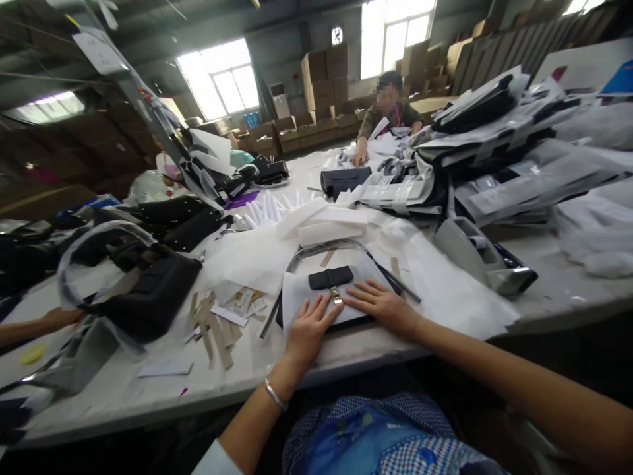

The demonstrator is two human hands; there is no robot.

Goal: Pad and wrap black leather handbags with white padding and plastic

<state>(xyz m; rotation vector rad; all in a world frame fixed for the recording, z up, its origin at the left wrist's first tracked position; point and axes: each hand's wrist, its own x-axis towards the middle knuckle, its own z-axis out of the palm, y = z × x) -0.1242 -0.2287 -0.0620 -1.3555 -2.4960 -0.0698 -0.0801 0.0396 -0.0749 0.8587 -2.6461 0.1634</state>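
Note:
A black handbag (330, 278) lies flat at the table's near edge, mostly covered by white wrapping paper (302, 293), with its flap and gold clasp (337, 295) showing. My left hand (310, 325) rests flat on the paper just left of the clasp, fingers spread. On the paper right of the clasp lies my right hand (380, 303), palm down with fingers stretched out. Neither hand holds anything. The bag's plastic-wrapped handle (321, 249) arches behind it.
Another black handbag (148, 290) and brown paper strips (212, 326) lie to the left. Stacks of wrapped bags (494, 132) fill the right side, with a tape dispenser (482, 257) nearby. A seated person (388, 109) works across the table. Another person's arm (34, 324) reaches in at left.

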